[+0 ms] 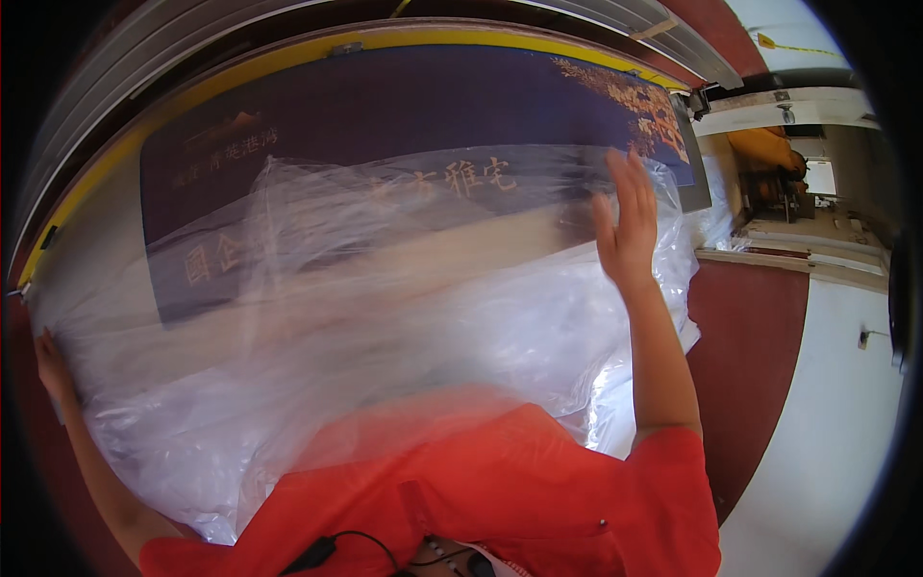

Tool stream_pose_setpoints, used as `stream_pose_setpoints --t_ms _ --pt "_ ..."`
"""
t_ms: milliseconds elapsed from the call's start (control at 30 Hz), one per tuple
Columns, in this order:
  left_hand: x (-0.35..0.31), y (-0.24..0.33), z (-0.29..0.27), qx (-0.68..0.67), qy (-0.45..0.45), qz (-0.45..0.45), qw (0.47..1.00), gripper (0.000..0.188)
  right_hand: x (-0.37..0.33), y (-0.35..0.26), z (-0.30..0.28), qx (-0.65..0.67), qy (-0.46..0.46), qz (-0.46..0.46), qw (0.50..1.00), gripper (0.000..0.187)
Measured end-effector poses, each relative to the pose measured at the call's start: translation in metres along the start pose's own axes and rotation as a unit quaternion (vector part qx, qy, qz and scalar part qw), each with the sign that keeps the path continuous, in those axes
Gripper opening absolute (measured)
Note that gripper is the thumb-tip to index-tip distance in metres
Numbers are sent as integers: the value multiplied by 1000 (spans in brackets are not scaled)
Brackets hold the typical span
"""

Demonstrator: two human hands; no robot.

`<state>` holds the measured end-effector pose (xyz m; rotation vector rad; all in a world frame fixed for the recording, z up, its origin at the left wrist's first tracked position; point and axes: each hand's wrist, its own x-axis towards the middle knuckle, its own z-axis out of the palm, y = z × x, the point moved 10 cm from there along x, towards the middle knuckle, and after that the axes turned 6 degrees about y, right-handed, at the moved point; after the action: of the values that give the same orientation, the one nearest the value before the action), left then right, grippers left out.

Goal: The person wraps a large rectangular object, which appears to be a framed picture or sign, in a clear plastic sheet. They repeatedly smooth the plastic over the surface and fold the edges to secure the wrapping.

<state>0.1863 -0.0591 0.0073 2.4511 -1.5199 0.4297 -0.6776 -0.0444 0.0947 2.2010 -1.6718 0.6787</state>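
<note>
1. Across the lower part of the dark blue printed board (413, 96), the clear plastic sheet (500, 317) lies loose and wrinkled, reaching down to the front of the red shirt (490, 471). The board's upper part, near the yellow strip (500, 38), is bare.
2. At the far left edge, the left hand (54, 370) is by the sheet's side. I cannot tell whether its fingers pinch the plastic or only rest there; a firm, light pinch would serve best.
3. Near the board's right end, the right hand (630, 212) is raised, fingers extended and thumb apart, with nothing visibly gripped. Whether it touches the plastic is unclear.
4. With the arms this far apart, I would move both hands at one pace, so the sheet runs evenly and does not skew.
5. Its middle is blurred and looks slack; gentle outward tension should help flatten the folds.
6. Thin film may snag on corners or cling to the shirt, so lifting it slightly seems wise.
</note>
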Motion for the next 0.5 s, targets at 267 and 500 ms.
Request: stream_pose_setpoints --t_ms 267,500 --pt "-2 14 -4 25 27 14 999 42 23 43 25 -75 -70 30 994 10" --pt "16 -59 24 68 15 139 988 37 -13 54 28 149 -147 219 953 10"
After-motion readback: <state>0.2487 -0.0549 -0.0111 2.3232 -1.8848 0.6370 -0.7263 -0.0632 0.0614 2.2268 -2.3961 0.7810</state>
